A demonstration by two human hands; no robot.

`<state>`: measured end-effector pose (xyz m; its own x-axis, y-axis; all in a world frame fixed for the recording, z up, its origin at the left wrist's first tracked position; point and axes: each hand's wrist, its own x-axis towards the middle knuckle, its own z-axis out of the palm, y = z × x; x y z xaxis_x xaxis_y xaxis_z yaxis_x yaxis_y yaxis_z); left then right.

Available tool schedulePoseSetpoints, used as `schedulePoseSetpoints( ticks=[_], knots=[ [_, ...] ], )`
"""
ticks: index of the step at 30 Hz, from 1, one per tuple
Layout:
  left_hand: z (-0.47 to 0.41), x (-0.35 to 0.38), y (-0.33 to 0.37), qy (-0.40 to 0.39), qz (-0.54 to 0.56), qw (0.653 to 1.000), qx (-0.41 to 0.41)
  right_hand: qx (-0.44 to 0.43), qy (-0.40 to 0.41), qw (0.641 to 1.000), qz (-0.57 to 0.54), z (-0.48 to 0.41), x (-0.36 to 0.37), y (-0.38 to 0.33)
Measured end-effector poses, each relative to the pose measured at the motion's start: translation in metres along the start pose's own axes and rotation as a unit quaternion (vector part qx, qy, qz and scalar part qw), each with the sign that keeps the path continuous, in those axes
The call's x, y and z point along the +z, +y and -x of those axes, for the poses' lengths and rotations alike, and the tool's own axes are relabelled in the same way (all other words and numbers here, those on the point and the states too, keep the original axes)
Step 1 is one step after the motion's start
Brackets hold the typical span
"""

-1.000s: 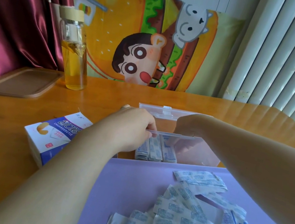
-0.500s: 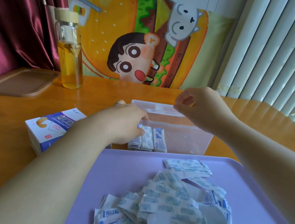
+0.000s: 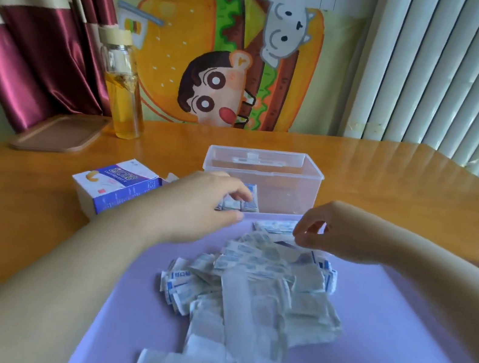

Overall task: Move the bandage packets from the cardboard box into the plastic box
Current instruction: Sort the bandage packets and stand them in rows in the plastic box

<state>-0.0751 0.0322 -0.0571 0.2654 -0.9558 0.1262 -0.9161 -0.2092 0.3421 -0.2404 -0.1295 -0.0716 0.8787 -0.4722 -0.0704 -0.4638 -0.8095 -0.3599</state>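
Note:
A clear plastic box (image 3: pixel 288 190) stands open on the table behind the purple tray (image 3: pixel 397 330). A few bandage packets (image 3: pixel 248 205) stand inside its front left corner. My left hand (image 3: pixel 201 206) touches the box's front left wall with relaxed, slightly bent fingers. A loose pile of bandage packets (image 3: pixel 258 284) lies on the tray. My right hand (image 3: pixel 337 234) hovers at the pile's far end, thumb and fingers apart just above a packet (image 3: pixel 274 228). The white and blue cardboard box (image 3: pixel 115 188) lies to the left, its flap open.
A glass bottle of yellow liquid (image 3: pixel 122 87) and a brown wooden tray (image 3: pixel 58 133) stand at the back left of the wooden table (image 3: pixel 407 185). A cartoon cloth, a curtain and a radiator are behind the table.
My right hand came down from above the plastic box to the far end of the pile. My left hand slid from the box's rim down onto its front wall.

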Motion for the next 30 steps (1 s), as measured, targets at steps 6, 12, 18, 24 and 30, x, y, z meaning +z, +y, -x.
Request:
schedulePoseSetpoints(
  ticks=[6,12,18,24,30],
  knots=[
    [-0.001,0.024,0.012,-0.104,0.02,0.994,0.006,0.012,0.056,0.996,0.075,-0.018,0.006,0.006],
    [-0.025,0.041,0.02,-0.126,-0.028,0.992,0.004,-0.01,-0.029,0.994,0.107,-0.031,0.012,0.016],
    [-0.034,0.047,0.023,-0.158,-0.075,0.985,0.003,-0.023,-0.042,0.994,0.095,-0.036,0.008,0.023],
    [-0.033,0.035,0.014,-0.159,-0.063,0.985,-0.013,-0.043,-0.007,0.993,0.111,-0.038,0.012,0.027],
    [-0.053,0.045,-0.001,-0.081,-0.047,0.995,-0.029,-0.055,0.05,0.991,0.114,-0.042,0.019,0.034]
  ],
)
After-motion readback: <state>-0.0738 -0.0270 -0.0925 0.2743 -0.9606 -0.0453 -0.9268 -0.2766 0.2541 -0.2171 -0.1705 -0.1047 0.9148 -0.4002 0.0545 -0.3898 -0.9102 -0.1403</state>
